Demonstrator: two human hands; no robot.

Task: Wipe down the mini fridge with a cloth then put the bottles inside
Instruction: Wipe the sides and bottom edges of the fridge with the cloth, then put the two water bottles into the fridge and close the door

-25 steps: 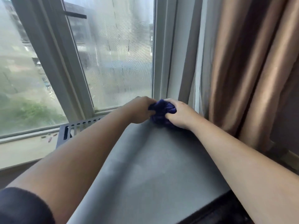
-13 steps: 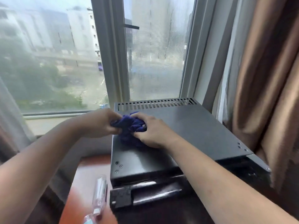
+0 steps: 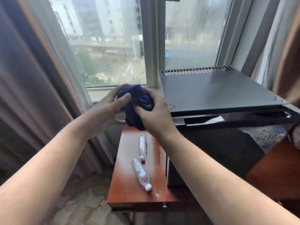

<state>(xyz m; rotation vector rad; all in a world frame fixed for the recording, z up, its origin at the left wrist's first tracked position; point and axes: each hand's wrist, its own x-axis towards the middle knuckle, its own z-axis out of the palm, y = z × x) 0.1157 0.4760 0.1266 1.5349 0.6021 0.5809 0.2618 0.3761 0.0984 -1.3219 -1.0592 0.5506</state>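
Two bottles (image 3: 140, 174) lie flat on the wooden table (image 3: 126, 197), caps toward its near edge; above its far edge the left hand (image 3: 107, 109) and right hand (image 3: 154, 116) clench the bunched cloth (image 3: 134, 101), just left of the mini fridge (image 3: 215, 90).

A reddish wooden table (image 3: 128, 189) stands near the window (image 3: 105, 46). Brown curtains (image 3: 32, 78) hang at far left and right; patterned carpet (image 3: 81, 205) lies below
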